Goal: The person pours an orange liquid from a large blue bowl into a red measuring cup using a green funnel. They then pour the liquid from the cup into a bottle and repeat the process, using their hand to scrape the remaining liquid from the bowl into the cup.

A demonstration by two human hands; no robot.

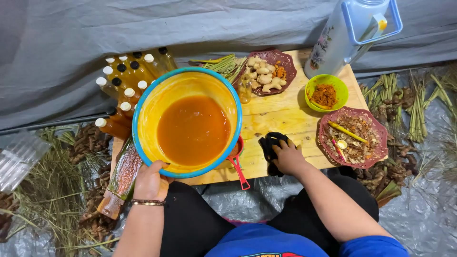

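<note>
Spilling is the main risk here. The big basin (pixel 187 122), blue outside and yellow inside, holds a lot of orange-brown liquid, and only the left hand (pixel 151 180) grips it, fingers closed over the near rim. It sits at the near-left part of the wooden bench (pixel 281 114), partly over a red-handled tool (pixel 238 167), so it may not rest flat. If the one-hand grip slips or the basin tips, the liquid could run onto the person's lap or over the bottles.

The right hand (pixel 288 157) lies flat with fingers curled on a black cloth (pixel 271 143) on the bench, just right of the basin; it presses the cloth but does not lift it. If it pushes further it could come against the nearer plate.

Counting: one basin, one green bowl (pixel 326 93) with orange powder, two dark red plates, one with ginger pieces (pixel 269 72) and one with dry scraps (pixel 354 138). One tall pale flask (pixel 350 33) stands at the far right corner. About twelve capped bottles (pixel 126 83) stand at the left; some are hidden, so the number is not exact. One small glass jar (pixel 245 88) stands near the basin.
</note>
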